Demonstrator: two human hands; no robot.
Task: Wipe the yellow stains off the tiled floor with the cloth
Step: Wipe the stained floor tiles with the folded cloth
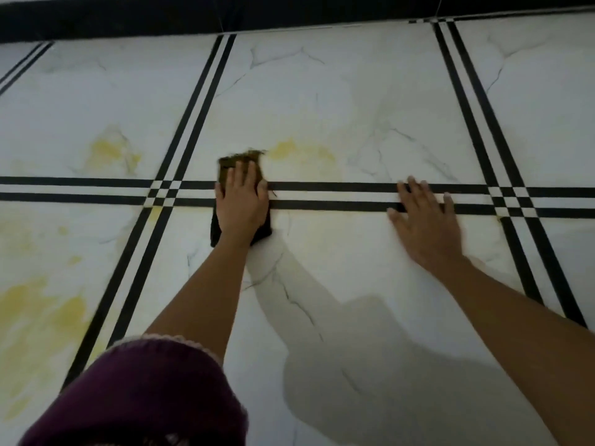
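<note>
My left hand presses flat on a dark cloth with straight fingers, over the double black line of the white marble-look tiled floor. The cloth's far end looks yellow-brown. A yellow stain lies just right of the cloth's far end. Another yellow stain marks the tile to the left, and larger yellow smears spread over the near-left tile. My right hand rests flat on the floor to the right, fingers spread, holding nothing.
A dark skirting band runs along the far edge of the floor. Black double lines cross the tiles. A maroon garment fills the lower left. My arms cast a shadow on the near tile.
</note>
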